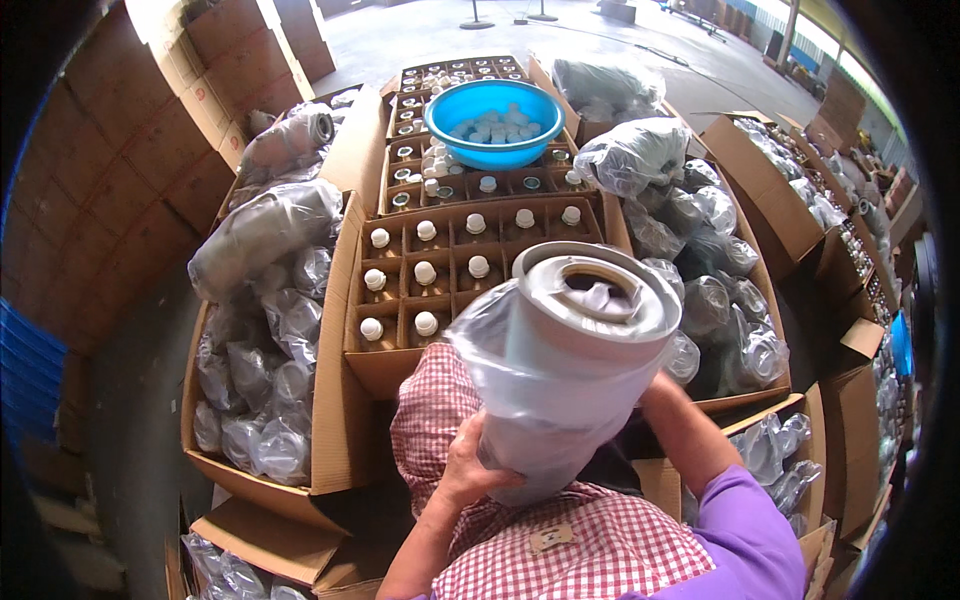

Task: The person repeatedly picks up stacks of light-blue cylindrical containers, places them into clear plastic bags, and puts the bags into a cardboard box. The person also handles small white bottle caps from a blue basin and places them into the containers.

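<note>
In front of my apron I hold a large grey cylinder [560, 385] in a clear plastic bag. It leans, its ringed end up, with crumpled plastic inside the round opening. My left hand [472, 468] grips its lower left side, thumb across the front. My right hand [655, 392] reaches behind its right side, where the cylinder hides the fingers. Just beyond is a divided cardboard box [400, 355] of white-capped bottles [425, 272], one per compartment. The cylinder covers the box's near right part.
A blue basin [495, 160] of white caps [500, 128] rests on another divided box behind. Open cartons of plastic-wrapped cylinders flank me at left [262, 390] and right [710, 300]. Stacked cartons [110, 140] rise at far left. More open boxes [765, 210] line the right.
</note>
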